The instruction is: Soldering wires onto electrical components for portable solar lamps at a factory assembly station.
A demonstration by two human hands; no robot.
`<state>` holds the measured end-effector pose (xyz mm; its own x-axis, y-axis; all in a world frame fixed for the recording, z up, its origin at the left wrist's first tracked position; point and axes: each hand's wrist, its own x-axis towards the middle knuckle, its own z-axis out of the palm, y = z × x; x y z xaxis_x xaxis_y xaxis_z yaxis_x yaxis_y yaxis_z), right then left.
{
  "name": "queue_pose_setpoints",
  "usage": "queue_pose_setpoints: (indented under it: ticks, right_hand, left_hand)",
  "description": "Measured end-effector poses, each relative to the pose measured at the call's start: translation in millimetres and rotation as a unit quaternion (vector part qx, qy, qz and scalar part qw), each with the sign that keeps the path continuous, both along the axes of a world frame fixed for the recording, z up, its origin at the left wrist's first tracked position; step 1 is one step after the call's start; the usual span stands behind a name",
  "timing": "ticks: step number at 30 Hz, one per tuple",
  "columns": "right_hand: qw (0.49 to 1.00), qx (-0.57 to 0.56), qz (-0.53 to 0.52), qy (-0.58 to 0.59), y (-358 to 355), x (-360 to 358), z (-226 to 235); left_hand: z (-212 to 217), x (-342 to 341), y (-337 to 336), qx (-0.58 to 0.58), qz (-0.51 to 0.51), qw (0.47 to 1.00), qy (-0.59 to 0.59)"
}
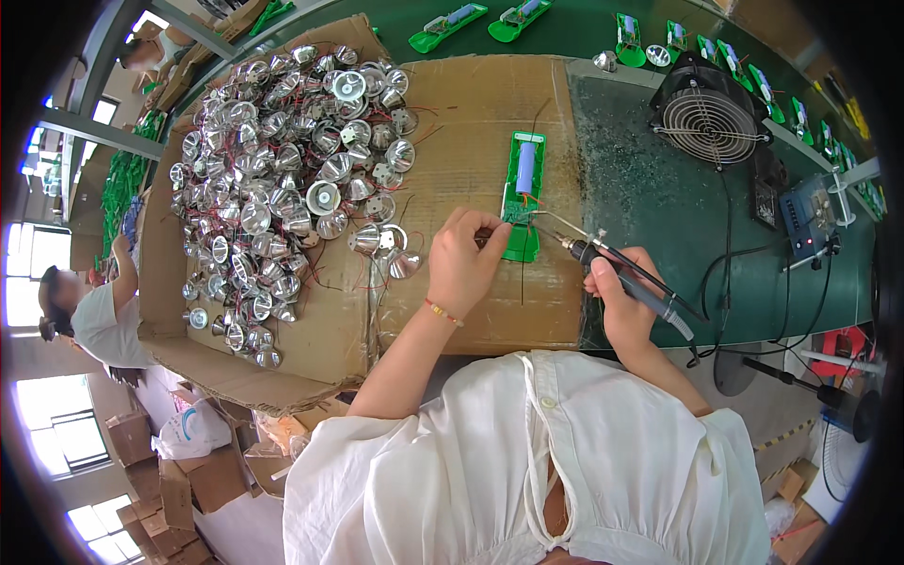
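Note:
A green plastic holder (524,193) with a blue cylindrical cell and a small circuit board lies on a flattened cardboard sheet (471,122). My left hand (463,260) pinches thin wires at the board's lower left edge. My right hand (621,299) grips a black soldering iron (629,275), its metal tip pointing left and touching the board near my left fingertips. A silver reflector cup (375,239) with a wire lies just left of my left hand.
Several shiny reflector cups (282,179) with red and black leads are heaped on the cardboard at left. A black fan (708,115) and a blue control box (810,218) stand at right, more green holders (448,24) line the far belt, and another person (94,311) works at far left.

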<state>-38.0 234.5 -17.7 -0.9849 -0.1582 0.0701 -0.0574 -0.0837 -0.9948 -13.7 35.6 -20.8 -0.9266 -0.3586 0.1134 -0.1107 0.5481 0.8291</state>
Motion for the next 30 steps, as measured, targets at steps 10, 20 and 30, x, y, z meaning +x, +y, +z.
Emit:
queue_pose_setpoints:
  ticks: [10,20,30]
  right_hand:
    - [1.000,-0.012,-0.019,-0.001,11,-4,3]
    - [0.999,-0.008,-0.045,-0.009,31,-20,-7]
    - [0.999,0.018,-0.006,0.030,35,-26,-7]
  left_hand:
    - [2,-1,1,0.003,0.001,1.000,-0.005]
    - [17,-4,-3,0.124,0.029,0.991,-0.042]
    - [8,-3,0,-0.129,-0.004,0.992,0.013]
